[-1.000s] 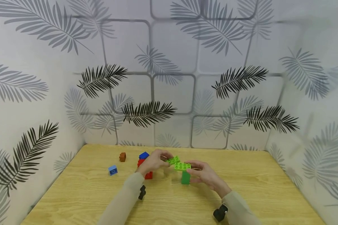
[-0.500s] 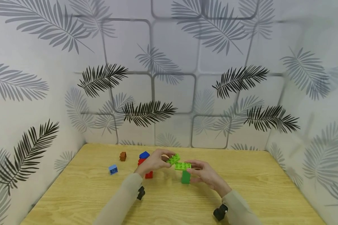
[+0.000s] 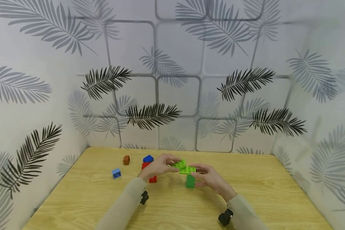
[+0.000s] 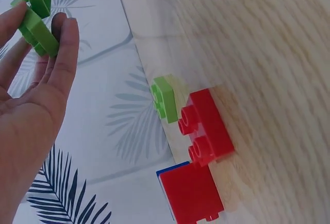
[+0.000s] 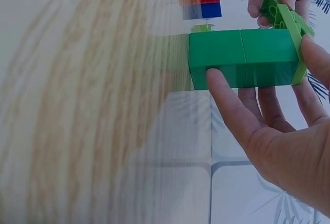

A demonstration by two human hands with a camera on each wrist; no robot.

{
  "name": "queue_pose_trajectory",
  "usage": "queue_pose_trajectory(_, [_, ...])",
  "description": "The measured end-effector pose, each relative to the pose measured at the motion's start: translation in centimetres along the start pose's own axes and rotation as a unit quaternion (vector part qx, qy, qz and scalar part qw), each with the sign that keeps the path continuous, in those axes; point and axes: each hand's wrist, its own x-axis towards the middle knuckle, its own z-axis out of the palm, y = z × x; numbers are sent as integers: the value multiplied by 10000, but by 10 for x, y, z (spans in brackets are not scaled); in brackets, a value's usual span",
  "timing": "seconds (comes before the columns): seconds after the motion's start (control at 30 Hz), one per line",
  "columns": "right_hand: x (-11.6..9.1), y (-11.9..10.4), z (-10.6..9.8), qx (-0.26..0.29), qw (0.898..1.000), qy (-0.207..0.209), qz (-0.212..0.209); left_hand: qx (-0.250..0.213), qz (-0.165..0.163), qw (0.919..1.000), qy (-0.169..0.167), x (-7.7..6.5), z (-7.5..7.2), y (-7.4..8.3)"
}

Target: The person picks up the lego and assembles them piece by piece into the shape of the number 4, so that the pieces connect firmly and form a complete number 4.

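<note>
Both hands are busy above the wooden table: the left hand pinches a lime piece between thumb and fingers, and the right hand grips an upright green stack. At the far left lies a light blue brick, with a brown brick a little behind it. Next come a blue brick and red bricks, partly hidden by the left hand. Just beside a red one, the left wrist view shows a small lime brick on the table. Farther right, the pinched piece sits at an angle close to the lime plate topping the stack; whether they touch, I cannot tell. Rightmost, the right hand rests one fingertip on the lower of the stack's two green bricks.
</note>
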Motion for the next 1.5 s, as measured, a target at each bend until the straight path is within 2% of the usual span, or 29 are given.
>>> queue_pose_trajectory(0.27, [0, 1, -1, -6, 10000, 36, 19, -270, 180, 9993, -197, 3, 6, 4])
queue_pose_trajectory(0.33, [0, 1, -1, -18, 10000, 28, 25, -219, 206, 9994, -188, 4, 7, 4])
queue_pose_trajectory(0.63, [-1, 1, -1, 22, 10000, 64, 20, 47, 113, 9999, 12, 4, 11, 4])
queue_pose_trajectory(0.87, [-1, 3, -1, 40, 10000, -16, -31, 158, 249, 9991, 320, 3, 18, 7])
queue_pose_trajectory(1.17, [-1, 2, -2, 36, 9999, -90, -72, 92, 107, 9989, 439, 3, 20, 8])
queue_pose_trajectory(1.3, [-1, 1, -2, 42, 9999, -107, -78, -140, 56, 9990, 426, 3, 22, 8])
queue_pose_trajectory(1.4, [-1, 0, -2, 28, 9999, -98, -61, -285, 84, 9987, 413, 4, 24, 7])
queue_pose_trajectory(1.5, [-1, 0, -2, 21, 10000, -74, -48, -238, 163, 9988, 404, 5, 25, 7])
